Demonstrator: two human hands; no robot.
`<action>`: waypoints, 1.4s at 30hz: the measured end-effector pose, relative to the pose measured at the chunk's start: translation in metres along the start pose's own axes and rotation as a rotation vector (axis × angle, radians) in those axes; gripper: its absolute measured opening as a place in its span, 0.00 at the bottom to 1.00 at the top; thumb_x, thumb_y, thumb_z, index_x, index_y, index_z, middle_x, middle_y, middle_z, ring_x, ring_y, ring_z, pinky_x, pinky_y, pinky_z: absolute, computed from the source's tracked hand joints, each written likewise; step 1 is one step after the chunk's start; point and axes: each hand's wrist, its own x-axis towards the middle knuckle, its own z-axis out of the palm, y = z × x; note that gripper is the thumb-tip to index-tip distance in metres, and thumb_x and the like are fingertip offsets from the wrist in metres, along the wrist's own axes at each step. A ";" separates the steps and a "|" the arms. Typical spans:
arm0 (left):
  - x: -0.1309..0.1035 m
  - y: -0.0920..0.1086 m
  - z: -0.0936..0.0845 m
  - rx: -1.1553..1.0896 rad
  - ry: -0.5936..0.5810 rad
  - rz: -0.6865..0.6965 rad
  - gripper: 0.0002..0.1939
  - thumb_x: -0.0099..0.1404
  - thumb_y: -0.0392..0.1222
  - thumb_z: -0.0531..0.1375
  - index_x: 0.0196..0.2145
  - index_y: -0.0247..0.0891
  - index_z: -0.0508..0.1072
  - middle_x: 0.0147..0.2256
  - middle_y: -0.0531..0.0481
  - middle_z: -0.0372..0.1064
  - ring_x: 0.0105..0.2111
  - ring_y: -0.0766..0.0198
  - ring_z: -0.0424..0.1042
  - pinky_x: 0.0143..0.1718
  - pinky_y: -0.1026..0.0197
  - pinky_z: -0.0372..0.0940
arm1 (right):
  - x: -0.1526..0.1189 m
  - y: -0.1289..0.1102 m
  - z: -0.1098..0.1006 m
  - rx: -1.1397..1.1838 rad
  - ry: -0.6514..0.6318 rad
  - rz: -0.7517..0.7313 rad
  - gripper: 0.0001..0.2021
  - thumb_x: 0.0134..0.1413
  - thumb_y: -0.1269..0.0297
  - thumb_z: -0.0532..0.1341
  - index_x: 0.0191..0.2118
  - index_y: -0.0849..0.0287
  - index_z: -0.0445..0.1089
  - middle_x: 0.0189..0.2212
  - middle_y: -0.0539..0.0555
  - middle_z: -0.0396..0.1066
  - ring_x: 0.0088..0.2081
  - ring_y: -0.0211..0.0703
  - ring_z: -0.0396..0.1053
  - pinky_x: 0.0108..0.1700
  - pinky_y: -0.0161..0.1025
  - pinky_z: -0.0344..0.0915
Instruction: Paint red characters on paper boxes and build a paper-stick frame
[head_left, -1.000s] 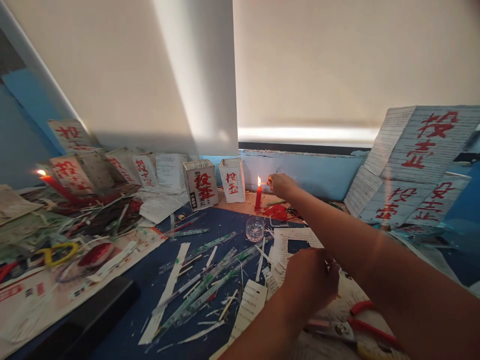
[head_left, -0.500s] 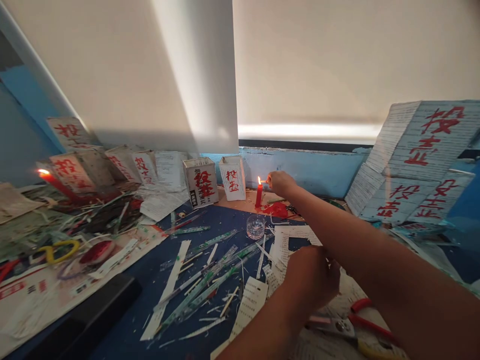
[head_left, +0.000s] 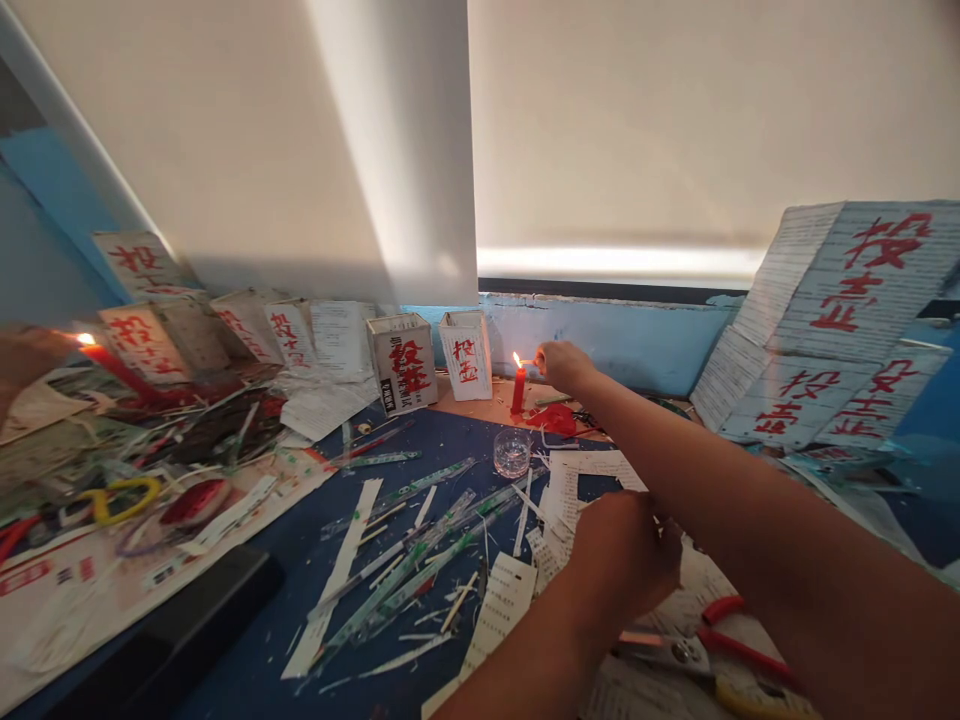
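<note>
My right hand [head_left: 559, 365] reaches across to a lit red candle [head_left: 517, 392] at the back of the table. Its fingers are pinched on a thin pale stick [head_left: 529, 362], whose tip is at the flame. Nearer to me, my left hand [head_left: 626, 550] is closed above printed paper sheets [head_left: 504, 595]; what its fingers hold, if anything, is hidden. Below it lie red-handled scissors [head_left: 675, 652]. A small clear round dish [head_left: 512, 453] stands just in front of the candle.
Clear-and-green wrappers [head_left: 420, 570], paper strips and thin sticks litter the blue tabletop. Paper boxes with red characters [head_left: 465, 355] line the back; larger ones [head_left: 847, 300] stand right. At the far left, another person's hand [head_left: 26, 355] is beside a second lit red candle [head_left: 112, 370].
Another person's hand has come into view from the left edge, near the far-left candle flame. My two hands have stayed nearly where they were.
</note>
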 end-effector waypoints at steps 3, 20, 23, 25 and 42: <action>-0.004 0.001 -0.001 -0.051 0.047 0.023 0.15 0.67 0.42 0.53 0.27 0.40 0.76 0.22 0.52 0.71 0.26 0.61 0.74 0.25 0.65 0.50 | 0.002 0.001 0.001 0.003 0.008 -0.004 0.15 0.66 0.60 0.61 0.55 0.59 0.69 0.53 0.58 0.70 0.48 0.48 0.72 0.49 0.50 0.72; -0.004 0.002 -0.003 -0.046 0.067 0.002 0.16 0.66 0.46 0.54 0.26 0.44 0.76 0.22 0.54 0.74 0.26 0.62 0.74 0.24 0.65 0.50 | 0.006 0.001 0.004 0.034 0.003 0.008 0.15 0.66 0.60 0.61 0.55 0.59 0.69 0.53 0.58 0.70 0.48 0.47 0.72 0.49 0.49 0.72; -0.005 0.002 -0.004 -0.029 0.048 -0.022 0.16 0.67 0.47 0.52 0.27 0.44 0.77 0.23 0.55 0.75 0.27 0.61 0.75 0.24 0.65 0.51 | 0.006 0.002 0.004 0.046 0.002 0.012 0.15 0.66 0.60 0.61 0.55 0.59 0.69 0.53 0.58 0.70 0.48 0.47 0.72 0.49 0.49 0.72; -0.005 0.002 -0.004 -0.042 0.059 -0.001 0.16 0.67 0.46 0.52 0.27 0.43 0.77 0.23 0.55 0.74 0.27 0.62 0.75 0.24 0.65 0.50 | 0.006 0.002 0.005 0.057 0.005 0.013 0.15 0.66 0.60 0.61 0.55 0.59 0.69 0.53 0.58 0.70 0.48 0.47 0.72 0.48 0.49 0.72; 0.002 -0.009 0.009 -0.091 0.045 0.000 0.09 0.62 0.45 0.60 0.30 0.40 0.79 0.25 0.49 0.74 0.25 0.61 0.68 0.27 0.62 0.56 | -0.051 0.031 -0.023 0.519 0.211 0.058 0.12 0.67 0.59 0.59 0.47 0.61 0.72 0.42 0.55 0.75 0.38 0.41 0.74 0.42 0.43 0.72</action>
